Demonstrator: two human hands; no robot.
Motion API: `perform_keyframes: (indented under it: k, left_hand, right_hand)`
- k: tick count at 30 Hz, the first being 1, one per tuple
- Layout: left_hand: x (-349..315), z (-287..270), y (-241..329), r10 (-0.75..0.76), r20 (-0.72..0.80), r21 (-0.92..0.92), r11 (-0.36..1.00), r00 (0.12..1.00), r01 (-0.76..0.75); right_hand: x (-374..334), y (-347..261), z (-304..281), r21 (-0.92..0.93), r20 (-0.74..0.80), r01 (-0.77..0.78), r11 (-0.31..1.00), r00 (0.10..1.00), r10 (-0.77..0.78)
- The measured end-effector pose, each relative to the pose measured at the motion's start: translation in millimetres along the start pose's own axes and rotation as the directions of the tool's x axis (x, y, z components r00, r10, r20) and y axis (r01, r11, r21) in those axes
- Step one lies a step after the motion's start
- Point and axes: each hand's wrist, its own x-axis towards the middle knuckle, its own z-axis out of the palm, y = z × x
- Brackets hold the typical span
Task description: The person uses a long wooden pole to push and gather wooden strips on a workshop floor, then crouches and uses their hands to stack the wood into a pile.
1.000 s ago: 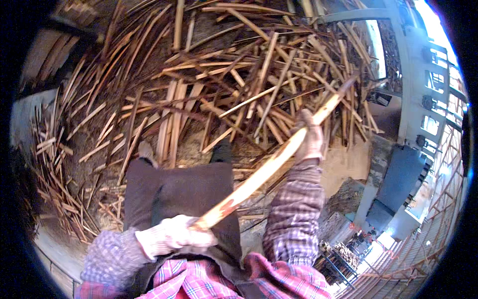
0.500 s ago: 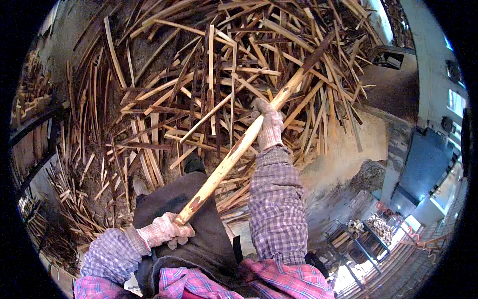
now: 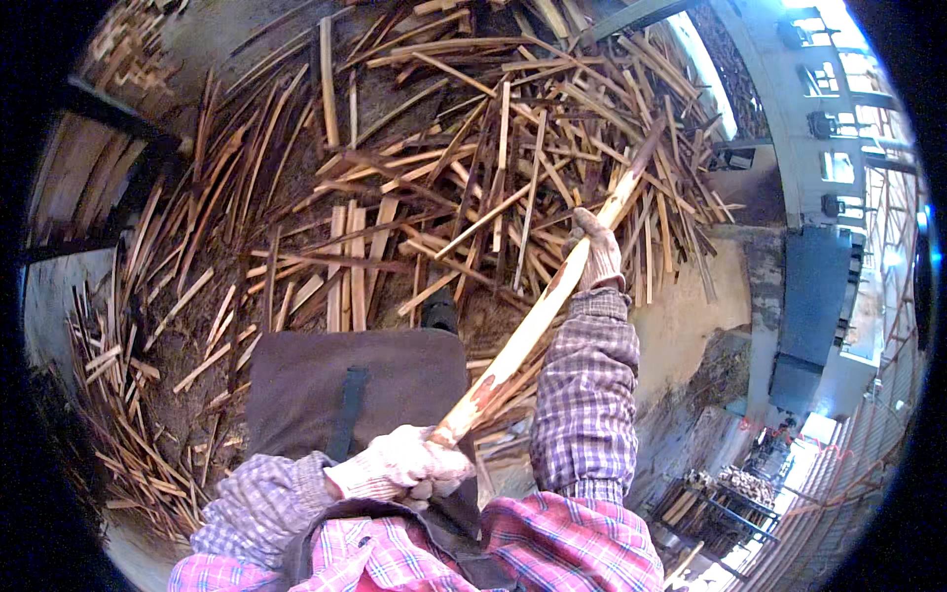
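Observation:
A long, partly peeled wooden pole (image 3: pixel 533 331) slants across my front, pale in the middle with dark bark at its far end. At its near end my left hand (image 3: pixel 404 466), in a pale knitted glove, is closed around the wood, close to my body. Farther up, my gloved right hand (image 3: pixel 599 252) grips the pole with the arm stretched forward. The dark far tip lies over a heap of wood strips (image 3: pixel 552 168); whether it touches them I cannot tell.
Loose strips (image 3: pixel 187 316) cover the floor at left. A dark apron (image 3: pixel 296 380) hangs over my legs. At right stand a blue-grey machine panel (image 3: pixel 814 296) and a pale concrete ledge (image 3: pixel 705 286). A metal rack (image 3: pixel 725 518) with stacked wood stands at lower right.
My view has turned. Both hands and the pole now appear farther right in it, with the left hand closer to my chest. Both hands keep their grip.

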Motion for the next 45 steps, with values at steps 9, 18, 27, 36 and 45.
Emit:
perform_keyframes:
  k: [9, 18, 27, 36, 45]
  left_hand:
    - [-148.2, 32.7, -13.9, 0.063, -0.457, 0.595, 0.763, 0.887, 0.253]
    - [-39.3, 95.7, 70.8, 0.120, -0.532, 0.629, 0.719, 0.838, 0.296]
    - [15.2, 83.1, 135.4, -0.082, -0.542, 0.398, 0.851, 0.836, 0.342]
    - [-6.1, -2.1, 23.7, 0.159, -0.384, 0.720, 0.668, 0.910, 0.187]
    - [-137.3, -83.5, -80.0, 0.286, -0.312, 0.862, 0.487, 0.906, 0.143]
  right_hand:
    - [-135.3, -7.1, 71.5, 0.105, -0.122, 0.020, 0.994, 0.993, -0.007]
    - [6.0, -85.0, 33.8, -0.144, 0.001, -0.131, 0.981, 0.991, 0.133]
    - [223.8, -67.0, -36.2, -0.057, 0.055, 0.035, 0.998, 0.998, -0.032]
    - [165.2, -10.8, -54.5, -0.110, 0.217, 0.060, 0.992, 0.976, -0.035]
    - [-32.1, 23.2, 47.3, -0.187, 0.061, 0.155, 0.970, 0.987, -0.146]
